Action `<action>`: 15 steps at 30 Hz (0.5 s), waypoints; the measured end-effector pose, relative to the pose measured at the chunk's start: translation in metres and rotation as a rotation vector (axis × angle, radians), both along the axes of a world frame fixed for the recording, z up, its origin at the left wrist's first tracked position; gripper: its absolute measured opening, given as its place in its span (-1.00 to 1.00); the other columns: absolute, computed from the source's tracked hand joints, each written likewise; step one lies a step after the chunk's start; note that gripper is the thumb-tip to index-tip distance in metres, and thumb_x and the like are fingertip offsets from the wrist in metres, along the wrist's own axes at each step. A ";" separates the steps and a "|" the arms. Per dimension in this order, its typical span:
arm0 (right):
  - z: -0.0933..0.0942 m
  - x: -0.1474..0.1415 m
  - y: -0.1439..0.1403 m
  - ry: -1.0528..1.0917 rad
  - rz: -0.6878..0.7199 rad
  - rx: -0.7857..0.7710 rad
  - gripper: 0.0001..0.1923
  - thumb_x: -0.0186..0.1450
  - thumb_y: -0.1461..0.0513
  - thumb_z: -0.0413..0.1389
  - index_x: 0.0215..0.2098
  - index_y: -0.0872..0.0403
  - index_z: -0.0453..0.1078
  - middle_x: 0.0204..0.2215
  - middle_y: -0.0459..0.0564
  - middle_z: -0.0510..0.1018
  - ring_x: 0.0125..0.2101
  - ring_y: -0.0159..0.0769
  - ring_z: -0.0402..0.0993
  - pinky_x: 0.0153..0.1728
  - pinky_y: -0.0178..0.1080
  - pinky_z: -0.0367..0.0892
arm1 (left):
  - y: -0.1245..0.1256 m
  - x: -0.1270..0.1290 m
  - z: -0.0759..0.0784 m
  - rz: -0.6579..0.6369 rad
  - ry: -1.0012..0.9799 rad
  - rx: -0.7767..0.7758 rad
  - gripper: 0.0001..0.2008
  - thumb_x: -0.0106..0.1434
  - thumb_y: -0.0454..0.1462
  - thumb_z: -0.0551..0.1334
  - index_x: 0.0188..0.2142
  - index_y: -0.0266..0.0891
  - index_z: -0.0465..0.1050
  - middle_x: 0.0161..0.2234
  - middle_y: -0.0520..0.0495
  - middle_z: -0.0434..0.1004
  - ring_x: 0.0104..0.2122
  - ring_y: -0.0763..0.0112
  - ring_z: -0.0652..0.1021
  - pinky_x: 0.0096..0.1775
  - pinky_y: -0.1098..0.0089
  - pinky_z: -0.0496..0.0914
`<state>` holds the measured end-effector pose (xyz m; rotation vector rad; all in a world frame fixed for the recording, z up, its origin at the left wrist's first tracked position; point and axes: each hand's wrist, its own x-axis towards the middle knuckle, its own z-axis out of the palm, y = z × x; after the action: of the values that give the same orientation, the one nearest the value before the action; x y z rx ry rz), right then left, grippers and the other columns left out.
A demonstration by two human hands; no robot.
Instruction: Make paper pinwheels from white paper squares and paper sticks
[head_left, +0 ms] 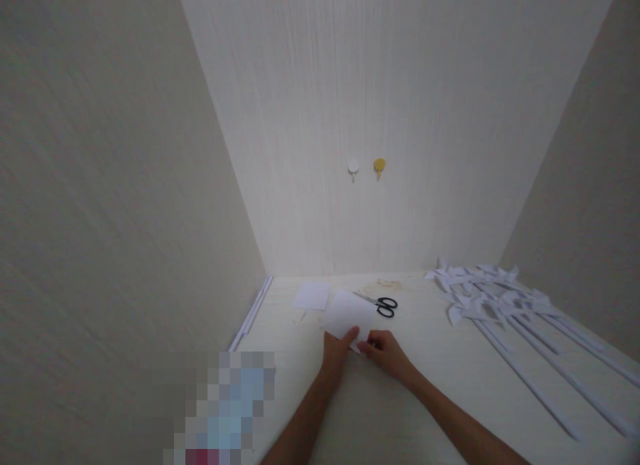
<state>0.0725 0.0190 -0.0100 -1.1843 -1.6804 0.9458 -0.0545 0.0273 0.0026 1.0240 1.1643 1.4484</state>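
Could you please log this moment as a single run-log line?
left hand: pinching white paper sheet | right hand: pinching same sheet's near corner | scissors: lying beyond sheet | paper pinwheels: piled at right

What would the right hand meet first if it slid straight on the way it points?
The right hand points up-left, already touching the white paper sheet; past it probably the left hand, though depth is unclear.
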 end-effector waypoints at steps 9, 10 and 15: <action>-0.003 0.003 0.001 -0.080 0.009 0.077 -0.71 0.08 0.12 0.02 -0.64 0.17 0.37 -0.73 -0.10 0.38 -0.67 -0.47 0.17 -0.61 -0.39 0.09 | -0.001 0.002 0.002 -0.001 0.071 -0.030 -0.79 -0.23 -0.29 0.33 -0.52 -0.36 0.47 -0.41 -0.22 0.54 -0.37 0.18 0.53 -0.29 0.27 0.38; -0.003 0.003 0.001 -0.075 0.010 0.074 -0.71 0.08 0.13 0.02 -0.65 0.17 0.37 -0.73 -0.10 0.37 -0.67 -0.47 0.16 -0.62 -0.39 0.09 | -0.001 0.002 0.002 0.003 0.079 -0.033 -0.79 -0.23 -0.29 0.33 -0.53 -0.35 0.47 -0.41 -0.21 0.54 -0.37 0.18 0.53 -0.29 0.28 0.38; -0.002 0.001 0.001 -0.040 -0.009 0.045 -0.69 0.06 0.09 0.02 -0.67 0.16 0.33 -0.74 -0.13 0.32 -0.69 -0.50 0.11 -0.67 -0.41 0.06 | -0.004 0.002 0.005 -0.031 0.056 -0.001 -0.76 -0.22 -0.28 0.32 -0.48 -0.35 0.48 -0.42 -0.19 0.54 -0.38 0.20 0.53 -0.29 0.29 0.38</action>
<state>0.0732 0.0200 -0.0121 -1.1870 -1.7183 0.8794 -0.0524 0.0238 0.0081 1.0835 1.1844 1.4022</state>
